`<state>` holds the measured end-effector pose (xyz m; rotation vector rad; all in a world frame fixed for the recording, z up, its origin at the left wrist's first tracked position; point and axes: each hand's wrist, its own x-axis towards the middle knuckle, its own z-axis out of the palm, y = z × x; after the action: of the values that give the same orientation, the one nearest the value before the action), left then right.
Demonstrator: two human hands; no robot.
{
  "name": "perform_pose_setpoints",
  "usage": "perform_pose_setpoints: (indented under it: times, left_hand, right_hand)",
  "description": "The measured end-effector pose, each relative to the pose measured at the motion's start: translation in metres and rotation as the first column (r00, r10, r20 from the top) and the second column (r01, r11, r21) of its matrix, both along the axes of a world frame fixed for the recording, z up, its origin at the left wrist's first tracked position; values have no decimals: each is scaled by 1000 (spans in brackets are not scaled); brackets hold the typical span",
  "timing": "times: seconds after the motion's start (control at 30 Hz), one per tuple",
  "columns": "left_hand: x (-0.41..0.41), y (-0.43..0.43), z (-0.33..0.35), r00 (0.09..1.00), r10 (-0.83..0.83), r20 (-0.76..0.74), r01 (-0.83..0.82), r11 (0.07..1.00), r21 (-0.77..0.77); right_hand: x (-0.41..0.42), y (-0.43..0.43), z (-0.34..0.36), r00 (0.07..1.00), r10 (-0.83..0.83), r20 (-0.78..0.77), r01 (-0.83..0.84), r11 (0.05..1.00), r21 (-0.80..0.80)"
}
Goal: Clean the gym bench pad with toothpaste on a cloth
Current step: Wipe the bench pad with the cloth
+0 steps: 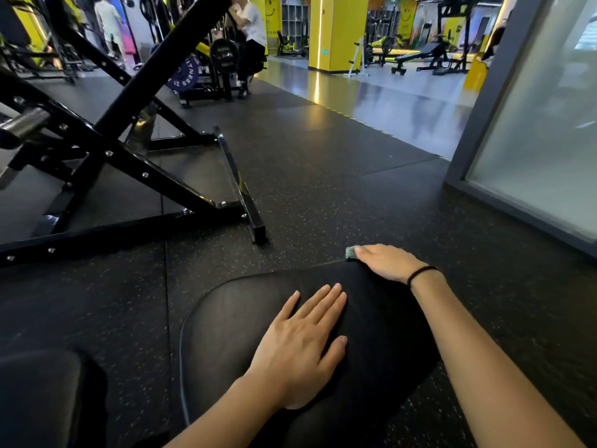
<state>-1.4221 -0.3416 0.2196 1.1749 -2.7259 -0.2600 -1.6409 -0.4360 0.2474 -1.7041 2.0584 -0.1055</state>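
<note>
While left grip, released flat, steadies black rounded vinyl pad, right grip, unclenched, presses grey-green cloth at 1 o'clock edge.

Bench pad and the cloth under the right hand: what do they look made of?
Bench pad: black vinyl or faux leather by the look, smooth with a dull sheen and a piped edge seam. Cloth: grey-green, fuzzy, probably microfibre or terry; only a corner shows past the right hand.
</note>
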Motion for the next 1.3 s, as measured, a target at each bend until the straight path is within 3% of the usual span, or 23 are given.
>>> perform_pose_setpoints:
  times: [0.1,0.2,0.33,0.53,0.6,0.67,0.77,0.9,0.97,1.07,1.2,1.3]
  left_hand:
    - [-1,-2,0,1000,3,0,-3,1000,-15]
    - [-2,-2,-1,999,25,-23,-26,1000,-9]
    - [0,0,-5,998,38,-43,-39,999,-32]
    - [1,-2,-6,998,3,-64,-3,1000,-11]
    - [2,-4,-6,998,-4,-69,4,1000,-3]
    - [1,-4,-8,997,-7,-79,6,1000,-11]
    - [1,-5,-10,991,-21,-133,15,999,-40]
    - [6,-6,-16,997,-80,8,81,990,-115]
    - [5,-7,-16,997,-72,-29,68,993,-97]
    - [1,-6,-9,990,-27,-138,21,999,-45]
    - [2,-6,-9,998,-18,-63,16,999,-30]
    - [3,-6,-8,997,-20,-75,20,1000,-1]
  right_hand:
    - [59,-14,9,968,227,-107,-225,974,34]
    - [111,-14,5,917,390,-84,-388,921,42]
    - [86,-10,2,930,354,-102,-357,934,-14]
    - [30,-21,-2,984,111,-140,-105,993,51]
    - [44,-24,1,972,123,-199,-108,990,86]
    - [79,-25,4,951,218,-220,-200,974,104]
    - [149,-29,4,916,384,-117,-373,921,112]
    - [212,-24,4,807,591,-3,-589,804,88]
    - [211,-19,7,758,651,31,-652,755,66]
    - [168,-14,12,800,596,62,-599,800,36]
    - [72,-12,8,935,354,-35,-352,934,52]
    - [34,-17,3,972,228,-49,-225,972,70]
